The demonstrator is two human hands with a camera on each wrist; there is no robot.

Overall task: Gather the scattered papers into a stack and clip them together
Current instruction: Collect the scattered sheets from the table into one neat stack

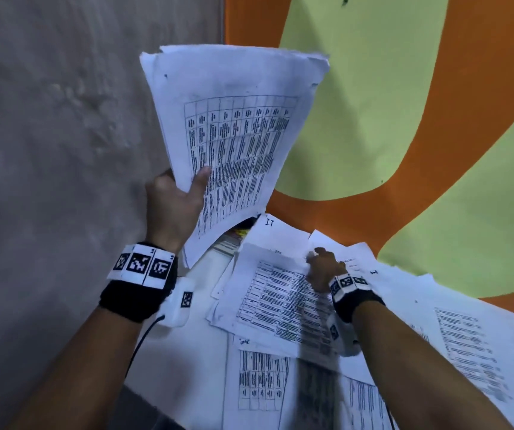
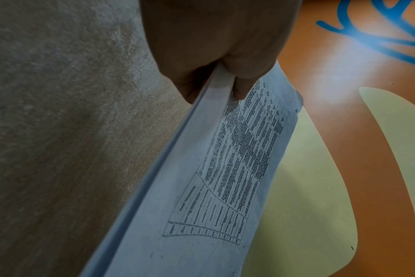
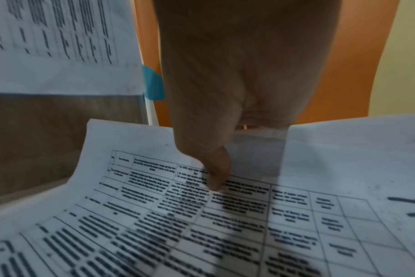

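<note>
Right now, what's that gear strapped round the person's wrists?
Both forearms are bare, with no sleeves. Each wrist wears a black fabric band topped by a white strip of black-and-white square code markers. A small white box with another marker hangs under the left wrist, trailing a thin black cable. The right wrist carries the same set.

A rough grey wall (image 1: 63,135) meets an orange floor (image 1: 482,103) patterned with pale green patches (image 1: 358,103), where bright glare (image 2: 358,61) falls beside a blue marking (image 2: 379,28).
</note>
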